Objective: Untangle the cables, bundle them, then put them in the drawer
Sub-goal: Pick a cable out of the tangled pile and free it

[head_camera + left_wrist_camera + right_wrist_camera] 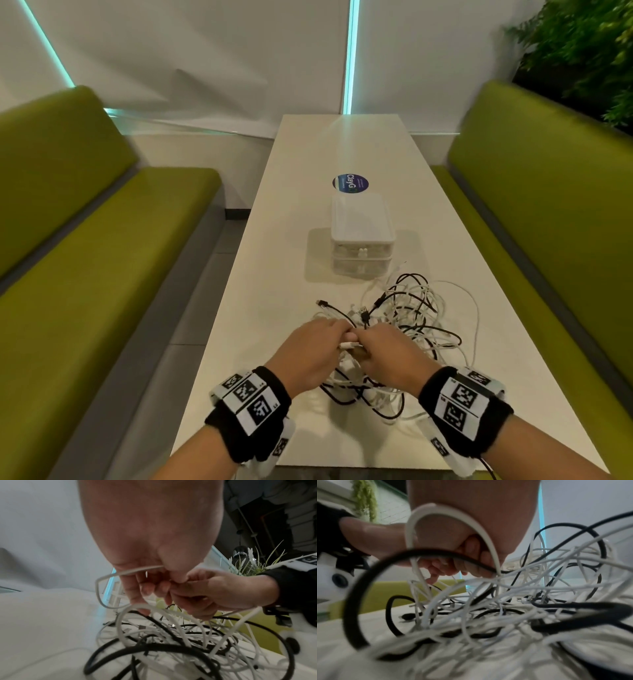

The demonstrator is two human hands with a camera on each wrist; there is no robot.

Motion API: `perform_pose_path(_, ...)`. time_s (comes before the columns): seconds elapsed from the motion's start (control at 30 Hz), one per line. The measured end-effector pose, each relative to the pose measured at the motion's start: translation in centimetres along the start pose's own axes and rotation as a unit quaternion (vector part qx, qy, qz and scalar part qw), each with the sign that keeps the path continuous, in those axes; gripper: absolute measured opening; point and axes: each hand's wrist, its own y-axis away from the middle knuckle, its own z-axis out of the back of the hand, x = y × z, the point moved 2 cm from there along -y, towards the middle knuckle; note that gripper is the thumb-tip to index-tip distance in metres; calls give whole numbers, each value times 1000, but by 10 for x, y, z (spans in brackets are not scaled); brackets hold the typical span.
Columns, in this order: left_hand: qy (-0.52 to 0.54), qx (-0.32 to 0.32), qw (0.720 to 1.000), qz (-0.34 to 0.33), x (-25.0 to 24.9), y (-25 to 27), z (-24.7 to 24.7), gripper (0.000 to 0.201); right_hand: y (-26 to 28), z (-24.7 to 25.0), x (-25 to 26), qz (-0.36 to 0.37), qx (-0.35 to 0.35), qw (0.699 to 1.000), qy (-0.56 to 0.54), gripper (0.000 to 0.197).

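Both hands meet over the near part of the table (298,192), just above the tangle of black and white cables (407,329) that sprawls from the near edge toward the middle, closer to the right-hand long edge. The left hand (310,353) and the right hand (394,356) touch at the fingertips, each with its fingers curled in and pinching the same white cable (349,344) between them. The drawer box (361,236) stands shut beyond the tangle, near the middle of the table, just in front of a round blue sticker (350,182).

The step in hand looks like freeing one white cable from the heap. To do it well, the person should probably keep one hand as an anchor and let the other feed the strand out slowly, following it toward a plug rather than pulling hard, since a tug would likely tighten the loops below. Lifting the strand clear of the heap would help show where it crosses others.

The head view alone shows the drawer box and the full spread of the tangle, but the hands hide the pinch. The left wrist view shows the left hand (150,555) holding a white loop with thumb against fingers, beside the right hand (214,592). The right wrist view shows a white loop and a black strand crossing the right hand (471,534), and how thickly the strands overlap beneath.
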Motion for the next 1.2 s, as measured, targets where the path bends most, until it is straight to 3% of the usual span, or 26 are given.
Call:
perform_pose_path(0.2, 0, -62, 998, -6, 16, 9, 20, 48, 0, -4, -7, -11, -11, 984, -176, 45)
perform_pose_path(0.4, -7, -191, 980, 63, 32, 12, 46, 20, -4, 8, -1, -1, -45, 977, -207, 45)
perform_pose_path(0.7, -12, -305, 942, 139, 53, 19, 65, 21, -10, 36, 8, 4, -49, 978, -205, 44)
perform_pose_path(0.8, -5, -251, 951, 179, 55, 19, 57, 24, -10, 27, 5, -16, -32, 981, -193, 47)
perform_pose_path(0.9, -6, -76, 973, 219, 57, 16, 46, 33, -9, 15, 1, -33, 1, 992, -121, 45)
perform_pose_path(0.93, -2, -51, 976, 211, 55, 15, 48, 37, -8, 13, 0, -37, 7, 993, -110, 44)
perform_pose_path(1.03, 46, -68, 989, 127, 31, 9, 55, 48, -6, 11, -2, -40, 10, 992, -119, 44)
perform_pose_path(1.2, 34, 91, 991, 90, 0, -6, 30, 27, -2, 11, -3, -11, -22, 992, -127, 41)
